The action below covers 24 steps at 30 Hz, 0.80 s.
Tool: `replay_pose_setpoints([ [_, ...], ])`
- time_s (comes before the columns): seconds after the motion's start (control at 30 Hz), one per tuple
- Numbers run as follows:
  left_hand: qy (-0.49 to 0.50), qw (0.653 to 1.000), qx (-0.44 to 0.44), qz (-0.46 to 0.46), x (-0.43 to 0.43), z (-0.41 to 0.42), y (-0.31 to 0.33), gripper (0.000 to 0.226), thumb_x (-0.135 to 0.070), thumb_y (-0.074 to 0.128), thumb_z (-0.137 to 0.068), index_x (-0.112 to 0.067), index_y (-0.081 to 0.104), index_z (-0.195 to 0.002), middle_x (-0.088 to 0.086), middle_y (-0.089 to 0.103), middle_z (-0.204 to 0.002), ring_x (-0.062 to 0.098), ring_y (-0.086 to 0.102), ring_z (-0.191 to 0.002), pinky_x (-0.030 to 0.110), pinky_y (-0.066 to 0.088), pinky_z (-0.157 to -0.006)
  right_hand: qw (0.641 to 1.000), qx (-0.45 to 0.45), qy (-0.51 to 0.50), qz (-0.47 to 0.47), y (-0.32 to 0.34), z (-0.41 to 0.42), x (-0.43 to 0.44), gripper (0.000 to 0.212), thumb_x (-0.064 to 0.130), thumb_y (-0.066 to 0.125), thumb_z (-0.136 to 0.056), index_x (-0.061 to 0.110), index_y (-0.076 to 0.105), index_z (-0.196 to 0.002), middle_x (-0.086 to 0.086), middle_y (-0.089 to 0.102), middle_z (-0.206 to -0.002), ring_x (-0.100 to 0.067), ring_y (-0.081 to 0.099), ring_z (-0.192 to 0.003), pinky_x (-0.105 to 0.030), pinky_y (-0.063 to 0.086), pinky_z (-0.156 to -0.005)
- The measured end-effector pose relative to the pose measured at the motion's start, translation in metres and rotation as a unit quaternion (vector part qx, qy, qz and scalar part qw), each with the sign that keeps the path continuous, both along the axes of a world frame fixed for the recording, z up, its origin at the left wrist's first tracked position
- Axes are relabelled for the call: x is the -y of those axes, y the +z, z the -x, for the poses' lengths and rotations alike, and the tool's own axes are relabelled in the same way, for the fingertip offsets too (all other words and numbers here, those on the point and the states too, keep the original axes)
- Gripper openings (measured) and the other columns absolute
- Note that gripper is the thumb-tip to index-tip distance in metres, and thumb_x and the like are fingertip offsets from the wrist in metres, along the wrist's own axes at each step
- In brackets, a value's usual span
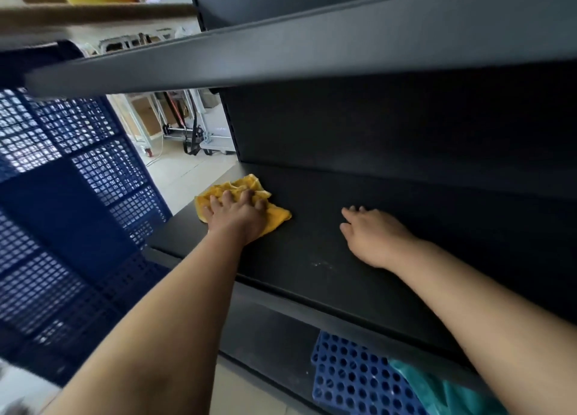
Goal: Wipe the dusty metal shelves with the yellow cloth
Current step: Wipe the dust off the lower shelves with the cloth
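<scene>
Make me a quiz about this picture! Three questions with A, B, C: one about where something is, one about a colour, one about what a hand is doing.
1. Where does the cloth lie?
A. on the floor
B. near the left end of the dark shelf
C. inside a blue crate

2. What colour is the cloth?
A. yellow
B. red
C. white

3. What is the right hand doing?
A. gripping the cloth
B. holding a bottle
C. resting on the shelf, holding nothing

Answers:
1 B: the cloth sits on the shelf by its left end, under the left hand.
2 A: it shows bright yellow.
3 C: its fingers lie relaxed on bare shelf, apart from the cloth.
</scene>
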<state>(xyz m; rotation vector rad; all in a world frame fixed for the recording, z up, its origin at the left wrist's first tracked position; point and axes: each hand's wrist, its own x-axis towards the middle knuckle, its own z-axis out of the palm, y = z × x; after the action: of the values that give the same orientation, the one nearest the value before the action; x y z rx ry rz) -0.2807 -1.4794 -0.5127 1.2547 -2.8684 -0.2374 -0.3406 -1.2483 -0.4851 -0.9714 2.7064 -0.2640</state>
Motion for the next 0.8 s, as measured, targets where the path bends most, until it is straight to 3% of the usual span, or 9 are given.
replay_pose_setpoints([
  [0.13,-0.008,1.0,0.001,-0.014,-0.045,-0.01,-0.004,0.063,-0.063,0.012,-0.091,-0.036,0.016,-0.148,0.014,0.002,-0.16,0.041,-0.005,-0.144,0.056,-0.005,-0.113,0.997,0.049,0.001,0.054,0.001,0.011,-0.014,0.05,0.034,0.026,-0.102,0.018,0.022,-0.15,-0.007,0.031,-0.153,-0.026,0.035,-0.136,-0.037,0.033,-0.107],
  [0.33,-0.055,0.992,-0.023,-0.109,-0.128,-0.008,0.008,0.062,-0.056,0.022,-0.094,-0.037,0.005,-0.151,0.007,-0.005,-0.16,0.036,-0.01,-0.145,0.05,-0.006,-0.114,0.989,0.055,0.019,0.134,0.003,0.017,-0.037,0.05,0.035,0.027,-0.102,0.023,0.02,-0.151,-0.006,0.029,-0.154,-0.025,0.032,-0.139,-0.037,0.029,-0.11],
  [0.4,-0.082,0.978,-0.058,-0.18,-0.146,-0.008,0.012,0.069,-0.035,0.034,-0.094,-0.028,-0.003,-0.152,0.006,-0.001,-0.161,0.032,0.003,-0.146,0.044,0.008,-0.116,0.985,0.034,0.041,0.162,0.005,0.014,-0.036,0.05,0.035,0.026,-0.103,0.021,0.019,-0.151,-0.004,0.021,-0.158,-0.021,0.019,-0.145,-0.035,0.019,-0.115],
  [0.5,-0.052,0.948,-0.156,-0.272,-0.144,-0.017,0.026,0.083,-0.015,0.046,-0.087,-0.025,-0.005,-0.152,0.01,0.029,-0.153,0.026,0.041,-0.129,0.034,0.037,-0.102,0.983,0.043,0.095,0.154,0.006,0.006,-0.031,0.057,0.048,0.025,-0.1,0.028,0.012,-0.151,0.001,0.002,-0.161,-0.018,-0.003,-0.147,-0.04,0.008,-0.117],
  [0.57,-0.008,0.95,-0.211,-0.229,-0.127,-0.027,0.037,0.079,-0.008,0.048,-0.086,-0.022,0.009,-0.152,0.012,0.044,-0.144,0.027,0.049,-0.122,0.039,0.045,-0.099,0.985,0.065,0.139,0.079,0.0,-0.002,-0.027,0.069,0.066,0.026,-0.091,0.04,0.001,-0.149,0.006,-0.015,-0.159,-0.021,-0.017,-0.145,-0.048,0.004,-0.117],
  [0.63,0.03,0.971,-0.2,-0.13,-0.104,-0.039,0.042,0.065,-0.008,0.046,-0.085,-0.019,0.026,-0.147,0.013,0.05,-0.139,0.031,0.05,-0.122,0.042,0.046,-0.097,0.985,0.05,0.165,0.004,-0.011,-0.012,-0.022,0.077,0.076,0.025,-0.084,0.047,-0.01,-0.146,0.005,-0.029,-0.154,-0.026,-0.028,-0.141,-0.05,-0.004,-0.115],
  [0.7,0.074,0.982,-0.17,-0.043,-0.078,-0.052,0.045,0.055,-0.011,0.044,-0.086,-0.017,0.036,-0.14,0.014,0.054,-0.133,0.035,0.051,-0.119,0.043,0.047,-0.092,0.985,0.015,0.169,0.001,-0.02,-0.021,-0.011,0.076,0.076,0.021,-0.085,0.046,-0.016,-0.145,0.0,-0.034,-0.152,-0.027,-0.031,-0.139,-0.045,-0.012,-0.114],
  [0.8,0.129,0.978,-0.161,-0.008,-0.037,-0.07,0.047,0.046,-0.008,0.042,-0.085,-0.011,0.041,-0.131,0.021,0.055,-0.124,0.039,0.052,-0.112,0.043,0.045,-0.082,0.985,-0.021,0.169,0.016,-0.026,-0.031,0.021,0.073,0.072,0.017,-0.087,0.043,-0.016,-0.146,-0.004,-0.034,-0.153,-0.027,-0.03,-0.14,-0.041,-0.016,-0.114],
])
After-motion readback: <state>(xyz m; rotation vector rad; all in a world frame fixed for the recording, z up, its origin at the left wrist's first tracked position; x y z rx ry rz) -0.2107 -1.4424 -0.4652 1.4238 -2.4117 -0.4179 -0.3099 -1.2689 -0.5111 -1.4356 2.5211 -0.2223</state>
